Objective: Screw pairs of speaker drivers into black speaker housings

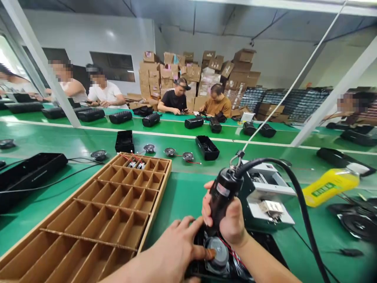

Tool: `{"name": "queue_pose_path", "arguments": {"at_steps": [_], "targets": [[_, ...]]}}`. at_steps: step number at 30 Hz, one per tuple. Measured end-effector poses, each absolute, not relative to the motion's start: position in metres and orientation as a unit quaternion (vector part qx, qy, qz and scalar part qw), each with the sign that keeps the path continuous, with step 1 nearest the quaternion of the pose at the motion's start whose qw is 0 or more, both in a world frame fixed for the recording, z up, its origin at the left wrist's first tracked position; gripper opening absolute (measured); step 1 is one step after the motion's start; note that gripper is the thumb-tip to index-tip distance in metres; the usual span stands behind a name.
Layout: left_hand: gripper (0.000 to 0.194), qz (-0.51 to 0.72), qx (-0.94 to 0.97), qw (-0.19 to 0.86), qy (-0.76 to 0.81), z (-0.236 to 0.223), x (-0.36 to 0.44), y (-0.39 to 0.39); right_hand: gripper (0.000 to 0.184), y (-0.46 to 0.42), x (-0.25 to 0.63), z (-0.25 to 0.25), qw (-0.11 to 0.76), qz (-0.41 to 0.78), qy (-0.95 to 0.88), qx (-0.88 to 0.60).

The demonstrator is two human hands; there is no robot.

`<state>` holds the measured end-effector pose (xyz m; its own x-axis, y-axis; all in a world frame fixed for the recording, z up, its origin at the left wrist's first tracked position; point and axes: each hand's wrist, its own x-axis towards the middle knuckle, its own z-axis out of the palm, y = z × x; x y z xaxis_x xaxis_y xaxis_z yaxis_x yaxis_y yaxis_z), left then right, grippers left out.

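My right hand (226, 220) is wrapped round a black electric screwdriver (225, 188), which hangs from a cable and points down. Under it lies a black speaker housing (265, 245) with a round speaker (217, 251) in it, magnet side up. My left hand (179, 247) steadies the speaker, its thumb on the magnet and its index finger close to the screwdriver. The screwdriver's tip is hidden behind my right hand and the speaker. Red wires (228, 245) run beside the magnet.
A cardboard divider tray (100, 208) stands at left, two speakers in its far end. Loose speakers (170, 151) and black housings (207, 147) lie beyond. A white-topped machine (268, 196) and yellow bottle (330, 186) are at right. Several people sit across the green bench (165, 181).
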<state>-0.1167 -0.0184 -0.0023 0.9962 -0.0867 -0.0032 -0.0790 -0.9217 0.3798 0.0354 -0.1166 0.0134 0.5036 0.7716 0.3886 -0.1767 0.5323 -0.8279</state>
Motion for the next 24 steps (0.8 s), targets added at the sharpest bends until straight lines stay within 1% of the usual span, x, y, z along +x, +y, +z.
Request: {"name": "queue_pose_path", "arguments": {"at_steps": [2,5,8,15,20,22,24], "targets": [[0.065,-0.033,0.977,0.206,-0.033,0.018,-0.125,-0.022,0.077,-0.116,0.038,0.013,0.776,0.299,-0.408,-0.377],[0.064,-0.053,0.976,0.210,-0.022,0.037,-0.128,-0.024,0.072,-0.115,0.039,0.015,0.770,0.297,-0.421,-0.376],[0.063,-0.057,0.975,0.214,-0.024,0.039,-0.126,-0.026,0.070,-0.115,0.037,0.019,0.767,0.296,-0.430,-0.374],[0.061,-0.055,0.976,0.209,-0.020,0.041,-0.127,-0.026,0.074,-0.116,0.037,0.018,0.764,0.301,-0.419,-0.387],[0.060,-0.040,0.978,0.201,-0.045,0.025,-0.127,-0.021,0.077,-0.120,0.032,0.019,0.769,0.315,-0.389,-0.398],[0.053,-0.028,0.978,0.198,-0.064,0.009,-0.124,-0.018,0.079,-0.123,0.026,0.019,0.773,0.321,-0.368,-0.405],[0.039,-0.022,0.977,0.204,-0.059,-0.010,-0.119,-0.016,0.079,-0.125,0.021,0.019,0.777,0.324,-0.351,-0.410]]}}
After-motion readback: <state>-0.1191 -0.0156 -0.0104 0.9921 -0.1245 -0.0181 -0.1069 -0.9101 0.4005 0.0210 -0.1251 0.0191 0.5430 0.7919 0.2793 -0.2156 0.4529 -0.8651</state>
